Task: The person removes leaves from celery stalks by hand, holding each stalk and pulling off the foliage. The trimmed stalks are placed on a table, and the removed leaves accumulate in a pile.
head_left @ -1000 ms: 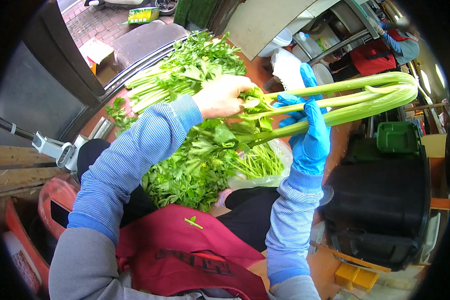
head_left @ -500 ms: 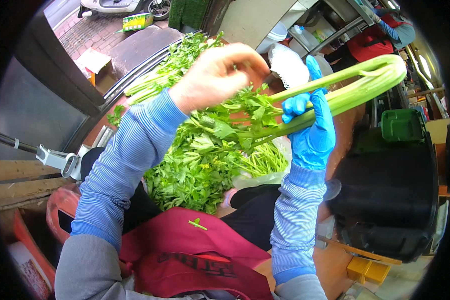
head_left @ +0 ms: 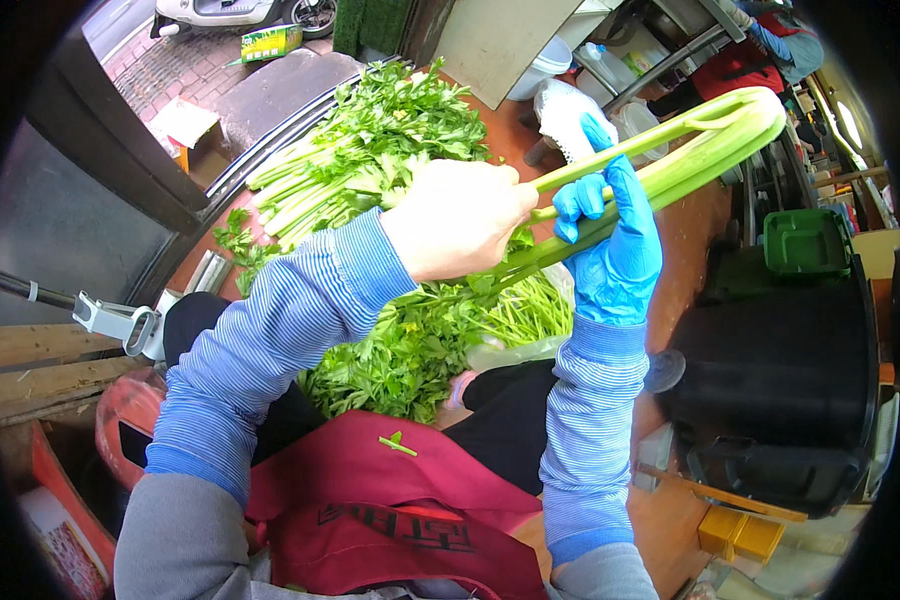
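I am looking down at my own two arms, both in blue striped sleeves, raised in front of me. My right hand (head_left: 610,250), in a bright blue glove, is closed around a bunch of celery stalks (head_left: 670,165), gripping them about midway along. The pale green stalks run up and to the right from my grip, ending near the upper right of the view. My bare left hand (head_left: 455,220) is curled into a loose fist just left of the glove, its fingers closed at the leafy end of the same stalks; the back of the hand hides exactly what the fingertips pinch.

Below and behind my hands lies a big pile of leafy celery (head_left: 370,170), stretching from my lap up toward the top of the view, partly on a clear plastic bag (head_left: 515,350). A dark red apron (head_left: 370,500) covers my lap, with one small green leaf scrap (head_left: 398,442) lying on it. To my right stands a large black bin (head_left: 780,400), with a green crate (head_left: 805,240) just beyond it.
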The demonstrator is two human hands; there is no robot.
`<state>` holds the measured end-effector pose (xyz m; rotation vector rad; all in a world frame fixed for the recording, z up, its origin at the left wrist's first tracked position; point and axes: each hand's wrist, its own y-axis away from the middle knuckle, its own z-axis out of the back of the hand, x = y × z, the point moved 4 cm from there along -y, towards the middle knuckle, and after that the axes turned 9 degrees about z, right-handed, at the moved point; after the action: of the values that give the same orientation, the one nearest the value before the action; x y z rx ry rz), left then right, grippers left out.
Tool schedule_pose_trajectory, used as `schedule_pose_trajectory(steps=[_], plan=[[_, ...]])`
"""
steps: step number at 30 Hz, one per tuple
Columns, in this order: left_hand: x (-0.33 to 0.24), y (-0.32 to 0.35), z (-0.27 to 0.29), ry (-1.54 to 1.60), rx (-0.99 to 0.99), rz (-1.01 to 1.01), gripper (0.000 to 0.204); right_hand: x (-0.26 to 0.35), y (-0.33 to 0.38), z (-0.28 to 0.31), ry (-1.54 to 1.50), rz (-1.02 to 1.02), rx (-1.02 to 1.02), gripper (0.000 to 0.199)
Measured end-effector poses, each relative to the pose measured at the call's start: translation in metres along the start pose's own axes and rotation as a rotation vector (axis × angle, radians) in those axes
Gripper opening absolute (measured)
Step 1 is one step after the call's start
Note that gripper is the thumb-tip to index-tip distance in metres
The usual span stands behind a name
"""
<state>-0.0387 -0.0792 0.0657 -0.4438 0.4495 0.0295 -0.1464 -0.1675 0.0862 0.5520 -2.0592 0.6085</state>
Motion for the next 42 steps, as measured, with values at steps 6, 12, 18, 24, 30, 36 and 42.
schedule_pose_trajectory(steps=[6, 12, 18, 24, 30, 36, 42], plan=[[0.101, 0.009, 0.004, 1.188, -0.282, 0.844, 0.006, 0.018, -0.006, 0.009, -0.003, 0.1, -0.052, 0.037], [0.041, 0.018, 0.029, 0.497, 0.175, 0.21, 0.023, 0.029, -0.004, 0.023, 0.021, 0.148, -0.124, 0.038], [0.023, 0.009, 0.019, 0.652, -0.033, 0.4, 0.025, 0.01, -0.001, -0.006, 0.072, 0.143, -0.075, 0.037], [0.019, 0.007, -0.004, 0.557, 0.032, 0.277, 0.024, 0.001, 0.003, -0.02, 0.074, 0.1, 0.004, 0.044], [0.024, 0.004, 0.012, 0.417, 0.037, 0.106, 0.014, -0.002, 0.003, -0.01, 0.075, 0.055, -0.011, 0.045], [0.03, 0.008, 0.002, 1.183, 0.538, 0.221, 0.019, 0.003, 0.007, -0.019, 0.087, 0.068, 0.022, 0.045], [0.025, 0.009, 0.024, 0.344, 0.311, 0.077, 0.011, -0.004, 0.008, -0.021, 0.157, 0.058, 0.047, 0.039]])
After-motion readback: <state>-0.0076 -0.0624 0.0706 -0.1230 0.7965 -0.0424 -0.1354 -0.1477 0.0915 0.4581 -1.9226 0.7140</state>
